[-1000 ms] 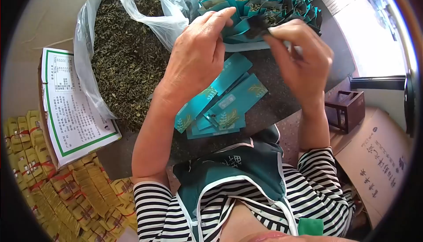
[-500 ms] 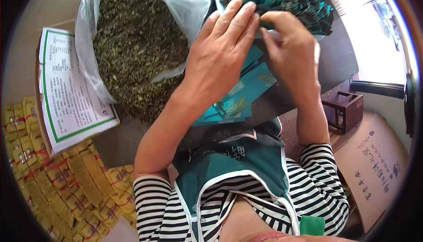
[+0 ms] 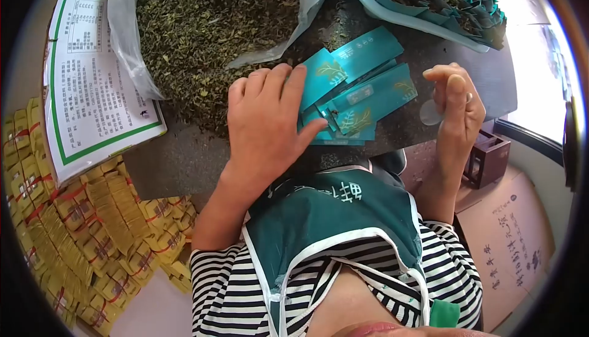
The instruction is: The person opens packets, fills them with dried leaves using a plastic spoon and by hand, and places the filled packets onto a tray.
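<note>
My left hand (image 3: 262, 113) lies palm down with its fingers stretched, at the left edge of a fanned pile of flat teal packets (image 3: 368, 95). Its index fingertip and thumb meet the edge of the pile. Over the right side of the dark table, my right hand (image 3: 457, 101) is closed around what looks like a small clear plastic scoop. The round translucent end of this scoop (image 3: 431, 113) shows beside the fingers; most of its handle is hidden. Dried, crumbled leaves (image 3: 208, 30) fill an open clear plastic bag (image 3: 126, 36) beyond my left hand, some spilling onto the table.
At the far right, a pale tray (image 3: 423, 25) holds several upright teal packets with leaves in them. A printed sheet with a green border (image 3: 101, 85) is on the left. Yellow packs (image 3: 92, 233) lie below. A brown stool (image 3: 491, 159) and a cardboard box (image 3: 512, 245) stand right.
Both hands have come away from the tray of packets. My left hand has moved left and nearer to me, my right hand to the right. The view has shifted, uncovering the teal pile.
</note>
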Demonstrator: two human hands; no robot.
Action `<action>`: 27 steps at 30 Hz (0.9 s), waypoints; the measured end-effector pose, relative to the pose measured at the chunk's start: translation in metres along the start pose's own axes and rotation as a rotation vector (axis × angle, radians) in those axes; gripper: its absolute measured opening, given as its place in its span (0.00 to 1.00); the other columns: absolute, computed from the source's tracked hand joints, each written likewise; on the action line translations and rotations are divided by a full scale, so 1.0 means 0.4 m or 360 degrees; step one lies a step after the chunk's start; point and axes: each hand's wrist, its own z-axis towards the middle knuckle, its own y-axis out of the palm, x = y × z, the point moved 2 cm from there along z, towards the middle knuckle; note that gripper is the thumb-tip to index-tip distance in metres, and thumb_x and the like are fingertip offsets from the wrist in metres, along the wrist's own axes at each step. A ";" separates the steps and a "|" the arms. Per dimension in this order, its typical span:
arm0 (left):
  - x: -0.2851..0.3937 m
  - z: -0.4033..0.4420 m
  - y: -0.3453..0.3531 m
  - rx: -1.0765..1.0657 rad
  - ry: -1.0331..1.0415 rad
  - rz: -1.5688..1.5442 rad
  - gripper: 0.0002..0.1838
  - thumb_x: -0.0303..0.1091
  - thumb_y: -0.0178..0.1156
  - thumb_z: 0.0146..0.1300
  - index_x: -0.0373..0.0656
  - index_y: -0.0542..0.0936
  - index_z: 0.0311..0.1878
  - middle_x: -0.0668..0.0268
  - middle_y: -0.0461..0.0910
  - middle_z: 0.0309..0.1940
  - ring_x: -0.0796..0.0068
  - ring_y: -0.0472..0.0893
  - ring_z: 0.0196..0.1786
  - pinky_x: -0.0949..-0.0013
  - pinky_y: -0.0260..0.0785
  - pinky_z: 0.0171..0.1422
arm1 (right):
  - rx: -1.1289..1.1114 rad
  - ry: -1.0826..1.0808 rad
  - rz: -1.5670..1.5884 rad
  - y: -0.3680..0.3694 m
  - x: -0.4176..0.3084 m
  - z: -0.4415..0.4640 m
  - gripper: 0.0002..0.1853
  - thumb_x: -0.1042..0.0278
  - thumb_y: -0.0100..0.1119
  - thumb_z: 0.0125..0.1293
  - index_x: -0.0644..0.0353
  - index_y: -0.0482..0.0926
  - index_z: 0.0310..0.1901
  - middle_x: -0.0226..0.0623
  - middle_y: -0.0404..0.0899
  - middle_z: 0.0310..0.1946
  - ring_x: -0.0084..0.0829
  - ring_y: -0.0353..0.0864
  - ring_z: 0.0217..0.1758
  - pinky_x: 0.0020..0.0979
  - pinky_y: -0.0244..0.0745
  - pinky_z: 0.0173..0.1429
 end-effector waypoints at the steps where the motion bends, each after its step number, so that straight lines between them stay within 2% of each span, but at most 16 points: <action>1: -0.006 -0.005 0.008 0.0004 -0.0003 0.0002 0.34 0.43 0.74 0.50 0.41 0.77 0.60 0.60 0.78 0.54 0.60 0.75 0.57 0.54 0.63 0.62 | -0.0021 0.0012 0.0107 0.002 -0.004 0.001 0.22 0.55 0.48 0.81 0.67 0.80 0.36 0.29 0.75 0.31 0.18 0.66 0.33 0.21 0.59 0.40; 4: -0.026 0.004 0.031 0.0004 -0.0043 -0.0026 0.38 0.42 0.75 0.49 0.42 0.73 0.65 0.60 0.78 0.55 0.60 0.75 0.58 0.56 0.62 0.63 | 0.0009 -0.0207 0.0044 0.012 -0.040 0.023 0.25 0.52 0.45 0.81 0.68 0.80 0.36 0.28 0.73 0.32 0.19 0.66 0.34 0.23 0.59 0.41; 10: -0.059 0.010 -0.012 0.0204 0.0032 -0.0243 0.39 0.36 0.74 0.49 0.41 0.72 0.67 0.59 0.79 0.55 0.58 0.77 0.56 0.55 0.66 0.61 | 0.0066 -0.0227 0.0104 0.029 -0.063 0.026 0.24 0.54 0.45 0.81 0.68 0.81 0.37 0.28 0.71 0.30 0.19 0.66 0.35 0.22 0.59 0.41; 11: -0.072 0.009 -0.026 0.0299 -0.0022 -0.0509 0.39 0.34 0.72 0.50 0.41 0.72 0.68 0.59 0.79 0.54 0.58 0.78 0.55 0.57 0.67 0.61 | 0.0070 -0.0233 0.0106 0.028 -0.065 0.021 0.24 0.54 0.45 0.81 0.68 0.81 0.37 0.28 0.71 0.30 0.19 0.66 0.35 0.22 0.59 0.41; 12: -0.085 0.006 -0.038 0.0394 -0.0077 -0.0777 0.38 0.32 0.71 0.51 0.40 0.72 0.69 0.59 0.80 0.53 0.58 0.79 0.53 0.58 0.69 0.61 | -0.0022 -0.0068 0.0066 0.027 -0.064 0.013 0.23 0.55 0.45 0.81 0.67 0.81 0.39 0.28 0.72 0.31 0.19 0.67 0.35 0.21 0.59 0.41; 13: -0.095 0.003 -0.044 0.0411 -0.0151 -0.1019 0.38 0.30 0.69 0.54 0.40 0.70 0.71 0.60 0.82 0.54 0.64 0.81 0.53 0.62 0.70 0.61 | -0.0115 0.0096 0.0028 0.027 -0.064 0.006 0.22 0.56 0.44 0.81 0.67 0.82 0.41 0.27 0.73 0.32 0.18 0.67 0.35 0.20 0.60 0.42; 14: -0.100 0.004 -0.052 0.0418 -0.0148 -0.1014 0.38 0.30 0.69 0.54 0.40 0.70 0.71 0.60 0.82 0.54 0.64 0.81 0.53 0.62 0.70 0.61 | -0.0147 0.0221 0.0162 0.031 -0.067 0.000 0.14 0.64 0.51 0.79 0.65 0.83 0.44 0.24 0.73 0.29 0.14 0.66 0.32 0.17 0.58 0.37; 15: -0.106 0.006 -0.058 0.0392 -0.0249 -0.1343 0.38 0.30 0.69 0.55 0.39 0.70 0.71 0.61 0.81 0.54 0.68 0.80 0.54 0.64 0.70 0.62 | -0.0147 0.0214 0.0165 0.044 -0.069 0.003 0.14 0.64 0.51 0.79 0.65 0.83 0.44 0.24 0.73 0.29 0.14 0.66 0.32 0.17 0.58 0.37; 17: -0.123 0.006 -0.054 0.0310 -0.0395 -0.1874 0.38 0.31 0.70 0.56 0.38 0.69 0.72 0.60 0.81 0.56 0.73 0.79 0.55 0.66 0.69 0.63 | -0.0205 -0.0042 0.0005 0.091 -0.083 0.006 0.06 0.72 0.58 0.74 0.64 0.83 0.45 0.21 0.70 0.28 0.10 0.63 0.31 0.16 0.56 0.35; 18: -0.127 0.005 -0.049 0.0309 -0.0393 -0.1874 0.38 0.31 0.70 0.56 0.38 0.69 0.72 0.60 0.81 0.56 0.73 0.79 0.55 0.66 0.69 0.63 | -0.0283 0.0058 0.0078 0.106 -0.094 0.005 0.08 0.79 0.63 0.69 0.63 0.83 0.48 0.19 0.68 0.27 0.09 0.61 0.30 0.16 0.54 0.33; 21: -0.126 0.008 -0.043 0.0272 -0.0266 -0.2121 0.40 0.31 0.71 0.56 0.37 0.68 0.72 0.58 0.81 0.56 0.70 0.80 0.56 0.66 0.68 0.65 | -0.0382 -0.0029 0.0084 0.142 -0.133 0.018 0.14 0.81 0.65 0.65 0.63 0.83 0.52 0.17 0.66 0.26 0.08 0.60 0.29 0.15 0.52 0.33; 22: -0.119 0.006 -0.048 0.0335 -0.0175 -0.2098 0.41 0.30 0.71 0.54 0.36 0.67 0.73 0.57 0.81 0.56 0.69 0.80 0.57 0.65 0.68 0.66 | -0.0367 -0.0113 0.0093 0.151 -0.143 0.021 0.13 0.74 0.61 0.70 0.64 0.82 0.55 0.18 0.65 0.25 0.10 0.59 0.28 0.16 0.52 0.33; 23: -0.114 0.001 -0.053 0.0399 -0.0086 -0.2074 0.43 0.30 0.72 0.53 0.35 0.67 0.73 0.56 0.81 0.56 0.67 0.80 0.57 0.63 0.68 0.67 | -0.0365 -0.0117 0.0090 0.148 -0.147 0.026 0.13 0.74 0.61 0.70 0.64 0.82 0.55 0.18 0.65 0.25 0.10 0.59 0.28 0.16 0.52 0.33; 25: -0.117 -0.011 -0.058 0.0490 -0.0038 -0.1955 0.44 0.29 0.73 0.51 0.34 0.66 0.73 0.55 0.81 0.55 0.66 0.80 0.58 0.62 0.67 0.68 | -0.0258 -0.0327 0.0345 0.136 -0.155 0.035 0.13 0.65 0.57 0.75 0.66 0.83 0.51 0.24 0.68 0.27 0.14 0.63 0.28 0.19 0.58 0.33; 26: -0.120 -0.019 -0.061 0.0578 0.0005 -0.1833 0.46 0.29 0.74 0.50 0.33 0.65 0.73 0.54 0.81 0.55 0.64 0.80 0.59 0.61 0.67 0.69 | -0.0257 -0.0460 0.0489 0.138 -0.153 0.042 0.23 0.54 0.45 0.80 0.67 0.83 0.47 0.26 0.70 0.29 0.16 0.63 0.29 0.19 0.57 0.35; 27: -0.124 -0.026 -0.060 0.0581 -0.0001 -0.1831 0.46 0.29 0.74 0.50 0.33 0.65 0.73 0.54 0.81 0.55 0.64 0.80 0.59 0.61 0.67 0.69 | -0.0263 -0.0459 0.0492 0.138 -0.148 0.053 0.23 0.54 0.45 0.80 0.67 0.83 0.47 0.26 0.70 0.29 0.16 0.63 0.29 0.19 0.57 0.35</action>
